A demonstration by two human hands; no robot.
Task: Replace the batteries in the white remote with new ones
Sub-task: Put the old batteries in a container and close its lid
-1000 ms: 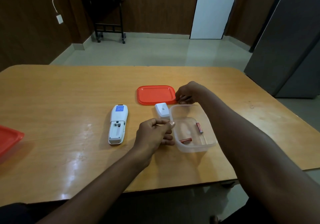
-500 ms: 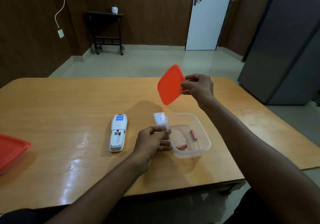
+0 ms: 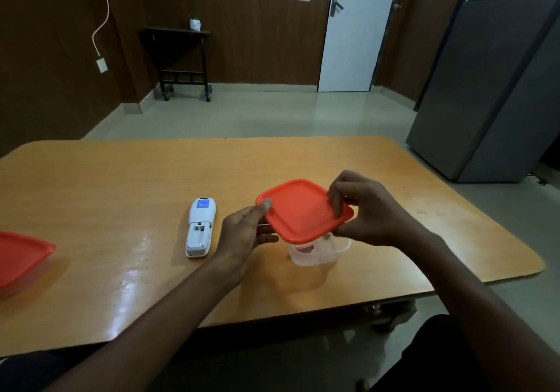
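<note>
Head view: both hands hold an orange lid (image 3: pixel 303 211) just above a clear tub (image 3: pixel 315 252) that stands on the wooden surface (image 3: pixel 121 185). The right hand (image 3: pixel 368 210) pinches the lid's right edge, fingers curled over the top and thumb beneath. The left hand (image 3: pixel 245 234) has its thumb tip on the lid's left rim; its other fingers reach under the lid, and how they lie there cannot be told. The lid is tilted, near edge lower, and covers most of the tub; only the tub's near wall and right corner show. Through that wall something red (image 3: pixel 304 247) lies inside, too hidden to make out clearly.

The white remote (image 3: pixel 200 227) lies face down on the surface just left of the left hand, touched by neither hand. Its battery bay, at the near end, is uncovered, and a blue label sits at the far end.

At the surface's left edge lies another orange lid (image 3: pixel 21 255), partly cut off by the frame, well apart from the remote.

Beyond the surface are a tiled floor, a white door (image 3: pixel 354 34), a dark side table (image 3: pixel 178 58) against the wall and a grey cabinet (image 3: pixel 491 88) on the right.
</note>
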